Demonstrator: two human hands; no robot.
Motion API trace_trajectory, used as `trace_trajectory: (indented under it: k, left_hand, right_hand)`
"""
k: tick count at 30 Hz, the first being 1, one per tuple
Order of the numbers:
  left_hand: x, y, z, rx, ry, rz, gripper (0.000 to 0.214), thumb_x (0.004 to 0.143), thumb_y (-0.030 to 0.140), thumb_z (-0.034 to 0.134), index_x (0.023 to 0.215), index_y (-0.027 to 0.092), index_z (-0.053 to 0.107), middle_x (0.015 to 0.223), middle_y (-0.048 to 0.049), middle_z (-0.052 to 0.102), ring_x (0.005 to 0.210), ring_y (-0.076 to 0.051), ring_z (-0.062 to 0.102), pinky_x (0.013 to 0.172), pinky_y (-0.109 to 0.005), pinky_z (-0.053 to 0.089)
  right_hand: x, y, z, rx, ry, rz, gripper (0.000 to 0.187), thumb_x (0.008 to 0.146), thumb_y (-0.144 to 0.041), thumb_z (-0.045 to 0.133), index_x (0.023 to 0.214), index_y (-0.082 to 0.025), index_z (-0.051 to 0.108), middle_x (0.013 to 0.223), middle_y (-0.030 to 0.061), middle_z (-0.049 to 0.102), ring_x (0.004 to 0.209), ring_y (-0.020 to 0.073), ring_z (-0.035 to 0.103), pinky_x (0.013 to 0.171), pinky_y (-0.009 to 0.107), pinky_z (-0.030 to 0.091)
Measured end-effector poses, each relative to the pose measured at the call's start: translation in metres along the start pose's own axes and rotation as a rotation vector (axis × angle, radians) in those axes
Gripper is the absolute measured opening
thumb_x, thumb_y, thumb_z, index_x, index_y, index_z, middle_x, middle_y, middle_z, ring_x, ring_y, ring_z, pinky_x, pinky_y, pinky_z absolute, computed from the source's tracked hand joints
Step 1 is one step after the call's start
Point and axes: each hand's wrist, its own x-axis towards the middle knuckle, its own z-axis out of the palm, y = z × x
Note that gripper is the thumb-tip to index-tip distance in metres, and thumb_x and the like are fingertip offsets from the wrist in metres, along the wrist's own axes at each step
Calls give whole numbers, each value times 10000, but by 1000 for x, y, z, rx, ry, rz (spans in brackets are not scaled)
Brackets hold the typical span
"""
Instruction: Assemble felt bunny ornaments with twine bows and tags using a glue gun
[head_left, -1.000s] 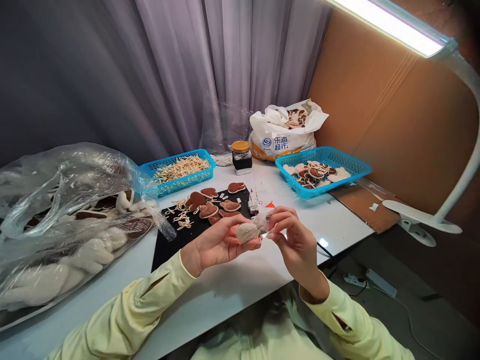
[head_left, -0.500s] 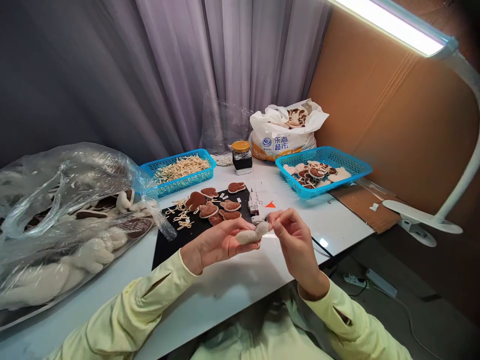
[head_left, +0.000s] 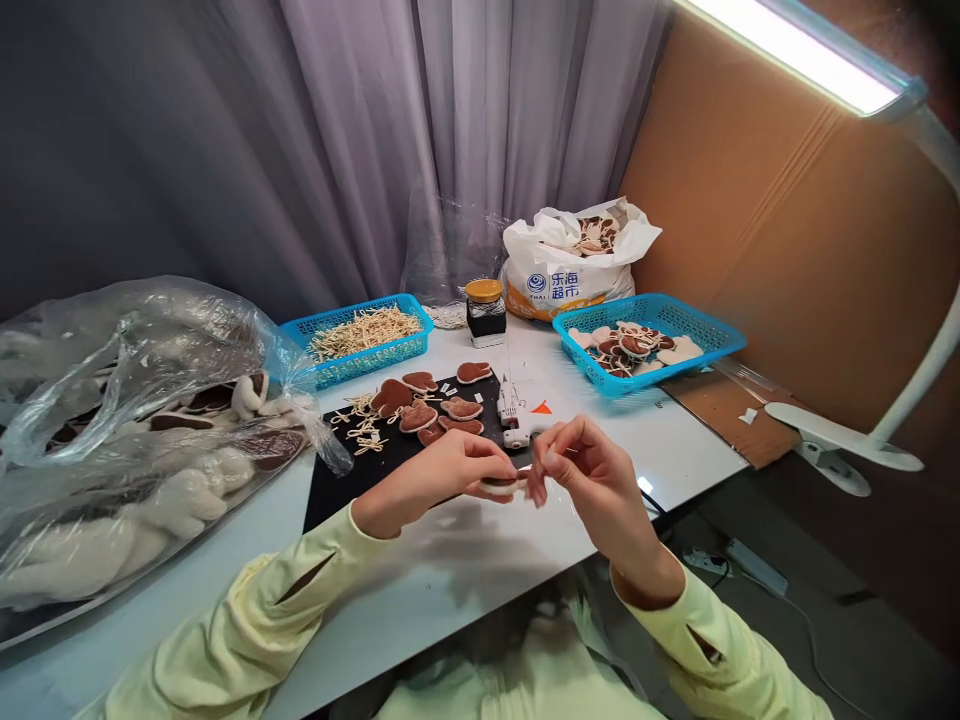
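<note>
My left hand (head_left: 442, 478) is curled over a small cream plush piece (head_left: 501, 483), of which only a thin edge shows beneath the fingers. My right hand (head_left: 581, 470) meets it from the right, thumb and fingers pinched at the piece's end. Both hands hover over the white table (head_left: 465, 570), just in front of a black mat (head_left: 352, 475). On the mat lie several brown plush pieces (head_left: 420, 412) and small cream bows (head_left: 364, 430). A white glue gun (head_left: 517, 420) rests just behind my hands.
A blue basket of cream bows (head_left: 360, 338) stands at the back left, a blue basket of finished pieces (head_left: 645, 345) at the back right. Between them sit a dark jar (head_left: 484, 312) and a white shopping bag (head_left: 574, 262). A large clear bag of plush (head_left: 135, 420) fills the left; a lamp base (head_left: 840, 445) is right.
My left hand has turned palm down over the plush piece, hiding most of it. My right hand has dropped slightly and closed in on the piece's end.
</note>
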Motion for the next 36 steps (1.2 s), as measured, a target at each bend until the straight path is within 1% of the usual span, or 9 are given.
trace_trajectory:
  k: [7, 10, 13, 18, 23, 26, 29, 32, 36]
  left_hand:
    - [9, -11, -4, -415, -73, -169, 99, 729, 198, 622, 696, 106, 633, 670, -18, 600, 632, -110, 583, 608, -195, 511]
    - [12, -13, -6, -588, -62, -253, 92, 753, 169, 598, 705, 91, 603, 635, -17, 574, 589, -86, 575, 561, -138, 505]
    - [13, -11, -6, -657, -74, -312, 168, 830, 174, 492, 755, 64, 593, 643, -39, 578, 560, -74, 571, 532, -112, 510]
    - [13, -11, -6, -742, -88, -372, 340, 919, 230, 324, 883, 16, 586, 685, -87, 618, 538, -93, 596, 476, -127, 519]
    - [13, -11, -7, -609, -201, -181, 358, 904, 357, 381, 949, 64, 583, 813, -89, 632, 621, -129, 617, 544, -216, 551]
    - [9, -9, -3, -319, -187, 5, 382, 860, 473, 455, 890, 113, 579, 829, -55, 599, 682, -141, 591, 573, -259, 550]
    - [5, -10, 2, -26, -80, 161, 315, 851, 461, 499, 796, 151, 513, 669, 20, 527, 591, -99, 534, 504, -204, 489]
    - [5, -12, 5, 77, -77, 185, 331, 886, 482, 411, 776, 171, 437, 581, 55, 463, 464, -64, 430, 422, -175, 390]
    - [4, -11, 7, 206, -69, 196, 311, 896, 470, 385, 778, 183, 406, 599, 58, 440, 450, -64, 388, 416, -189, 332]
  right_hand:
    - [-10, 5, -3, -74, 68, -38, 165, 856, -192, 555, 727, -188, 452, 710, -43, 496, 452, 42, 441, 442, 212, 350]
    - [-13, 8, -6, -181, 173, -69, 164, 854, -191, 555, 729, -189, 449, 737, -38, 503, 489, 45, 447, 480, 217, 357]
    - [-15, 12, -11, -289, 241, 6, 162, 853, -234, 551, 739, -189, 443, 861, -2, 537, 521, 49, 450, 515, 228, 384]
    - [-14, 19, -19, -527, 116, 130, 121, 870, -310, 490, 836, -200, 452, 828, 18, 543, 647, 114, 498, 597, 258, 410]
    - [-15, 15, -17, -490, -149, 268, 216, 857, -277, 466, 1040, -210, 372, 835, 32, 610, 723, 153, 566, 622, 265, 428]
    - [-15, 10, -13, -636, -163, 242, 53, 846, -195, 426, 898, -202, 432, 745, 10, 586, 608, 123, 497, 532, 228, 361]
    - [-15, 8, -13, -808, -163, 182, 116, 828, -151, 415, 725, -205, 412, 581, -44, 457, 505, 98, 360, 479, 219, 279]
    - [-11, 10, -20, -899, -145, 134, 115, 830, -154, 420, 729, -194, 457, 564, -49, 419, 497, 95, 323, 471, 217, 267]
    - [1, 7, -30, -939, -114, 58, 123, 862, -216, 454, 772, -182, 531, 575, -40, 457, 505, 96, 365, 485, 212, 303]
